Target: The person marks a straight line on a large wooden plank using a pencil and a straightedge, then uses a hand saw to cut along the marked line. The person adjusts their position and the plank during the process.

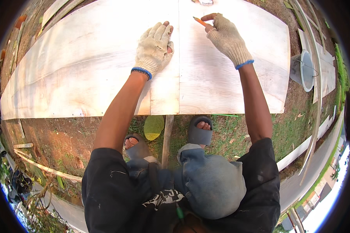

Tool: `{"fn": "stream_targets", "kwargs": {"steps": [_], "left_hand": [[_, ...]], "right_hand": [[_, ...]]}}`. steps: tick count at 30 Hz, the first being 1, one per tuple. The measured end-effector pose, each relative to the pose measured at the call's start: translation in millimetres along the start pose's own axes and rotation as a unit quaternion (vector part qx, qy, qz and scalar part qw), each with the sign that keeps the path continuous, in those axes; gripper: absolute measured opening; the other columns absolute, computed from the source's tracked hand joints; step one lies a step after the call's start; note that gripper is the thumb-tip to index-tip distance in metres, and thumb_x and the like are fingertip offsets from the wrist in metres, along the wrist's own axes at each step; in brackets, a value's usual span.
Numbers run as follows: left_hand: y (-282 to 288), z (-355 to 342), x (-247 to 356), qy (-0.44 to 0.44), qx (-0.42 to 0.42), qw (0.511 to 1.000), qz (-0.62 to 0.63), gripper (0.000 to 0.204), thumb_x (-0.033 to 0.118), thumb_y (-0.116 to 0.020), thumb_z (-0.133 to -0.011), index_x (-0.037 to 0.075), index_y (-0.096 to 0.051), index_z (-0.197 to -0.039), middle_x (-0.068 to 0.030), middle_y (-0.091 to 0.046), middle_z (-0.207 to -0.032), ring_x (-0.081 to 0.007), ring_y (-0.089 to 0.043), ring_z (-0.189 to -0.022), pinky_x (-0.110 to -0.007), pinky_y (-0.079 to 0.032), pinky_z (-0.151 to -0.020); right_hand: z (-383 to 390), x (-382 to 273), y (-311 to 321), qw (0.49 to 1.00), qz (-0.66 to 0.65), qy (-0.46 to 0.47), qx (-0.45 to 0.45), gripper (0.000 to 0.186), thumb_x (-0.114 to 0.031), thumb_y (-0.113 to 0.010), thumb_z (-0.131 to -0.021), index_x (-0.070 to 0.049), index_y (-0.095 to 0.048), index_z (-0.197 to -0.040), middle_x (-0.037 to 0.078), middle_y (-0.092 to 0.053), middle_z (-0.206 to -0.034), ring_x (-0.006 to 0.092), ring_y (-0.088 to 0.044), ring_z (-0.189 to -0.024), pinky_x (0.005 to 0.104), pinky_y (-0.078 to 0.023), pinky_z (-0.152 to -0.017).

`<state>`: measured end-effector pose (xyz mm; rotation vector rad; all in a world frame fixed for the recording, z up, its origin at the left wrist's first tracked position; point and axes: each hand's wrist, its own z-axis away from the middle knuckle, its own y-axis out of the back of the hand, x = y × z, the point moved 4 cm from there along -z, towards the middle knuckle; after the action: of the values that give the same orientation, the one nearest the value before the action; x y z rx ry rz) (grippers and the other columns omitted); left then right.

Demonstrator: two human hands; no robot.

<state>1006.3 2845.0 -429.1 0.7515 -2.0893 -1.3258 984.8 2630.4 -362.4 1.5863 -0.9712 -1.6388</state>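
A large pale plywood sheet, with a vertical seam right of centre and a small ragged opening at its far edge, spans the view in front of me. My left hand, in a cream knitted glove with bare fingertips, lies flat on the board left of the seam. My right hand, gloved likewise, grips an orange pencil right of the seam, its tip pointing up-left.
A bucket sits right of the board among long wooden strips. Below the board are grass and dirt, a pole, a large yellow-green leaf and my sandalled feet. More sticks lie at the left.
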Motion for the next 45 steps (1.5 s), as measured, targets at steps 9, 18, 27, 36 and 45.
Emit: {"fn": "stream_targets", "kwargs": {"steps": [9, 18, 27, 36, 45], "left_hand": [[3, 0, 3, 0.016, -0.026, 0.999, 0.036, 0.051, 0.012, -0.059, -0.089, 0.000, -0.056, -0.139, -0.0152, -0.053, -0.151, -0.0328, -0.047, -0.142, -0.045, -0.039, -0.119], [3, 8, -1, -0.008, -0.009, 1.000, -0.001, 0.050, 0.016, -0.057, -0.092, 0.003, -0.057, -0.141, -0.0138, -0.055, -0.148, -0.0291, -0.049, -0.139, -0.046, -0.039, -0.118], [-4, -3, 9, -0.031, 0.003, 1.000, -0.002, 0.053, 0.019, -0.055, -0.092, -0.006, -0.054, -0.139, -0.0236, -0.055, -0.144, -0.0381, -0.050, -0.137, -0.050, -0.037, -0.117], [1, -2, 10, -0.041, 0.006, 0.999, 0.008, 0.054, 0.015, -0.059, -0.088, -0.006, -0.054, -0.138, -0.0232, -0.055, -0.144, -0.0383, -0.050, -0.136, -0.050, -0.039, -0.116], [-5, -1, 4, 0.003, -0.025, 1.000, 0.008, 0.054, 0.013, -0.057, -0.089, -0.002, -0.055, -0.140, -0.0170, -0.051, -0.151, -0.0327, -0.046, -0.142, -0.046, -0.037, -0.120]], "right_hand": [[-175, 11, -46, 0.996, -0.023, -0.035, 0.074, 0.038, -0.028, -0.062, -0.091, 0.006, -0.069, -0.108, 0.034, -0.070, -0.101, 0.0466, -0.069, -0.105, 0.0515, -0.053, -0.095], [-104, -26, -55, 0.999, 0.023, 0.020, 0.016, 0.027, -0.018, -0.060, -0.086, 0.004, -0.070, -0.098, 0.032, -0.070, -0.102, 0.0440, -0.070, -0.100, 0.0501, -0.055, -0.089], [242, -65, -55, 0.927, -0.123, 0.063, -0.350, 0.035, -0.002, -0.069, -0.075, 0.000, -0.063, -0.109, 0.013, -0.067, -0.071, 0.0333, -0.070, -0.066, 0.0440, -0.056, -0.060], [117, -24, -4, 0.984, -0.097, 0.073, -0.133, 0.020, -0.017, -0.060, -0.099, -0.003, -0.069, -0.110, 0.007, -0.062, -0.072, 0.0118, -0.064, -0.067, 0.0315, -0.053, -0.063], [-127, 12, -39, 0.996, 0.009, -0.043, 0.076, 0.031, -0.029, -0.064, -0.094, -0.005, -0.074, -0.111, 0.018, -0.075, -0.106, 0.0354, -0.072, -0.102, 0.0437, -0.055, -0.095]]}}
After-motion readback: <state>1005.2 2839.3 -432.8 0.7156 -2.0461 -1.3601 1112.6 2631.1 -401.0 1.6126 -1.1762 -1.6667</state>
